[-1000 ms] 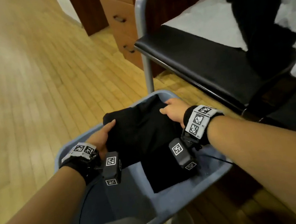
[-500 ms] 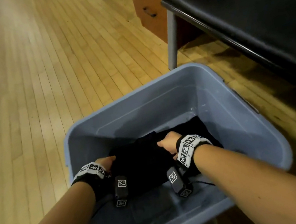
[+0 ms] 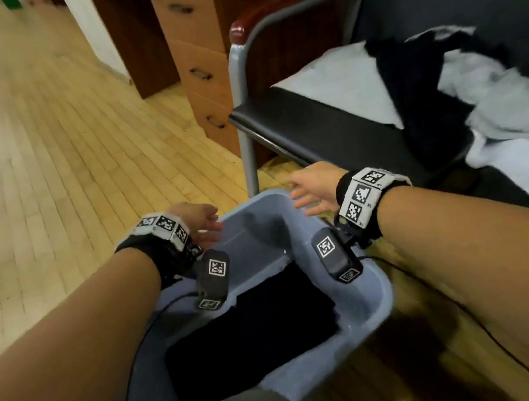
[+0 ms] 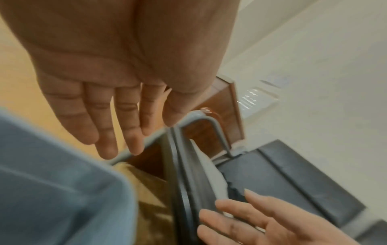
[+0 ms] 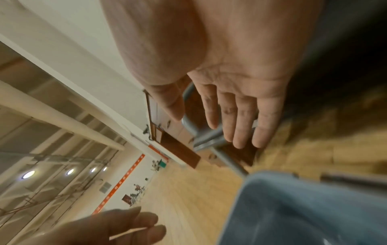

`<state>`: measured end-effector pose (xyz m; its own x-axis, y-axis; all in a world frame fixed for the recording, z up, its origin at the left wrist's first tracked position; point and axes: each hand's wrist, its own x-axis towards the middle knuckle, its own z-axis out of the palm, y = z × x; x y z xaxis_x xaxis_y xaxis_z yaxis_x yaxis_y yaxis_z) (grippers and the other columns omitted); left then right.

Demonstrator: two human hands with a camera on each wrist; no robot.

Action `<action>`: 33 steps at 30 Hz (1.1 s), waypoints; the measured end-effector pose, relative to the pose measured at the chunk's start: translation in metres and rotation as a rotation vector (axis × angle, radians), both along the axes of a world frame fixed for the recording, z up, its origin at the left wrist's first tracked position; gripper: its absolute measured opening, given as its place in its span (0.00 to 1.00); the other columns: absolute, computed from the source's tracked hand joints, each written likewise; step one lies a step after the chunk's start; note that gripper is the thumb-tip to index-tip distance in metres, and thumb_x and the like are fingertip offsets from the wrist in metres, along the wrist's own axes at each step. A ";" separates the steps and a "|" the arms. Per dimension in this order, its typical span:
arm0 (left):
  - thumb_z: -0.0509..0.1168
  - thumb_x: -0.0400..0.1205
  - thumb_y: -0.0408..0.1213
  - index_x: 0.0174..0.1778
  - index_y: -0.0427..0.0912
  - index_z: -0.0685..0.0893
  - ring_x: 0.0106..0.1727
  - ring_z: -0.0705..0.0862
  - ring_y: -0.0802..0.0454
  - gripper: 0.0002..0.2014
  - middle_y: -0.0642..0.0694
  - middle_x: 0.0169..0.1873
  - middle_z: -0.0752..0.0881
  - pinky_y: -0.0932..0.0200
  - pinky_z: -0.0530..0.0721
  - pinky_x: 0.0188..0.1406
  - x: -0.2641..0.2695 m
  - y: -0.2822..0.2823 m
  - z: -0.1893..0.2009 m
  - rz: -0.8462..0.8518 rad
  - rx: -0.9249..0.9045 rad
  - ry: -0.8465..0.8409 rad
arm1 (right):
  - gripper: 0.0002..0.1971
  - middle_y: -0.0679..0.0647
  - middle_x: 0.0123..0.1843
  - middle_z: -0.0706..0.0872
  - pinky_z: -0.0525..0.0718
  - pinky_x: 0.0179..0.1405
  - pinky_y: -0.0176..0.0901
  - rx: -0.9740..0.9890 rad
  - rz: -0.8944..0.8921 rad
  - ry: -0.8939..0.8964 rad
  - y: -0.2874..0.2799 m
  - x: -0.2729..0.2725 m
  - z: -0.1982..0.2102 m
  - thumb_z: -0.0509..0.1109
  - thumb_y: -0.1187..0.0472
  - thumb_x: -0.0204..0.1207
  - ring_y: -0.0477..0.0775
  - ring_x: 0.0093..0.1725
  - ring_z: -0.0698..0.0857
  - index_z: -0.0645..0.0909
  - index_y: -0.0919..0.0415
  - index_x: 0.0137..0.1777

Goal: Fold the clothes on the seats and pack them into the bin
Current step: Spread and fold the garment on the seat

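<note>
Bin (image 3: 370,308) below hands, seemingly empty, open.

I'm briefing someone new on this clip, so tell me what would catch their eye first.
Two bare forearms reach forward, the left hand and right hand open and empty above the far rim of a blue plastic bin on the wooden floor. A folded black garment lies inside the bin. To the right, a black chair seat holds a heap of unfolded white and black clothes.
</note>
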<state>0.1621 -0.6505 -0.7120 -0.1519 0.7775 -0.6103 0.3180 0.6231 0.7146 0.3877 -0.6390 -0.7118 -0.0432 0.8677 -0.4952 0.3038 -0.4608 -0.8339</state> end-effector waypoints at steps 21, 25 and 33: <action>0.61 0.84 0.33 0.45 0.37 0.81 0.37 0.85 0.47 0.06 0.44 0.43 0.85 0.56 0.82 0.42 0.434 -0.019 0.093 -0.898 0.304 0.071 | 0.09 0.65 0.39 0.85 0.88 0.46 0.59 0.142 -0.519 -0.849 -0.161 0.392 0.098 0.74 0.61 0.72 0.63 0.40 0.86 0.84 0.68 0.45; 0.65 0.80 0.37 0.55 0.34 0.85 0.51 0.89 0.43 0.12 0.42 0.52 0.88 0.48 0.86 0.57 0.489 -0.039 0.070 -1.033 0.324 0.090 | 0.19 0.65 0.57 0.85 0.87 0.54 0.57 0.040 -0.460 -0.958 -0.180 0.429 0.074 0.77 0.58 0.72 0.65 0.53 0.86 0.81 0.66 0.60; 0.75 0.74 0.48 0.69 0.39 0.74 0.56 0.86 0.39 0.31 0.37 0.60 0.85 0.46 0.88 0.53 0.554 -0.068 0.027 -1.044 0.429 0.034 | 0.10 0.65 0.52 0.88 0.84 0.56 0.51 0.113 -0.545 -0.931 -0.192 0.463 0.046 0.64 0.63 0.80 0.66 0.55 0.86 0.86 0.68 0.50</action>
